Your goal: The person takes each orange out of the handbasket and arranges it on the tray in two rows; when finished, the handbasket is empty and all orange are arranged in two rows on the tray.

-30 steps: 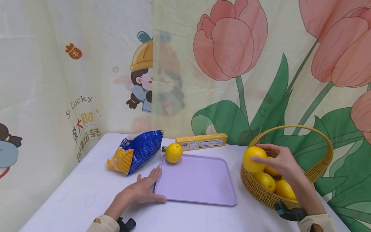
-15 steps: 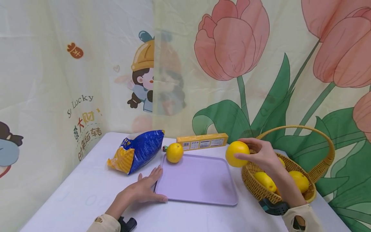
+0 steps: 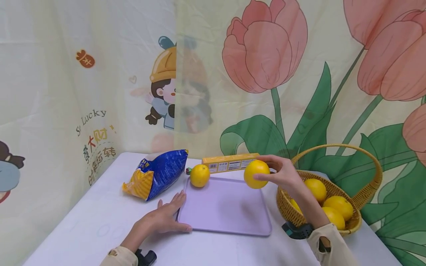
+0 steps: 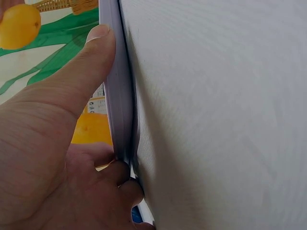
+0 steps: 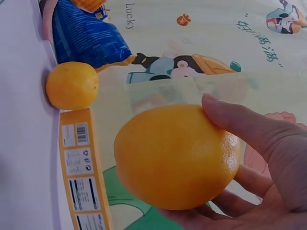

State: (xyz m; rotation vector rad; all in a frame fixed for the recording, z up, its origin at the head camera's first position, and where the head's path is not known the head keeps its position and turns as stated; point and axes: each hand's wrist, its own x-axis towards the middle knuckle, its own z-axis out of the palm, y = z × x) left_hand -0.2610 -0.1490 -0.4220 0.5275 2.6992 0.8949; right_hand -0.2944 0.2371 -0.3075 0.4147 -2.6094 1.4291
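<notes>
My right hand [image 3: 281, 173] holds an orange [image 3: 256, 174] between thumb and fingers, raised over the right back part of a lilac tray [image 3: 226, 210]. Close up in the right wrist view, the thumb lies on one side of the held orange [image 5: 175, 158] and the fingers are under it. A second orange [image 3: 200, 175] sits at the tray's back left corner. At the front left corner, my left hand [image 3: 163, 218] rests against the tray, fingers extended along the left edge and thumb on the front rim. The left wrist view shows that thumb [image 4: 98, 52] on the tray's rim [image 4: 120, 86].
A wicker basket [image 3: 352, 231] with a tall handle stands right of the tray, several oranges [image 3: 337, 207] inside. Behind the tray lies a long yellow box [image 3: 229, 163]. A blue and yellow snack bag [image 3: 163, 173] lies at the back left. Printed curtains [image 3: 206, 144] hang behind the table.
My right hand has lifted the orange out of the basket and carried it left, over the tray. Oranges in the basket have shifted. My left hand has stayed at the tray corner.
</notes>
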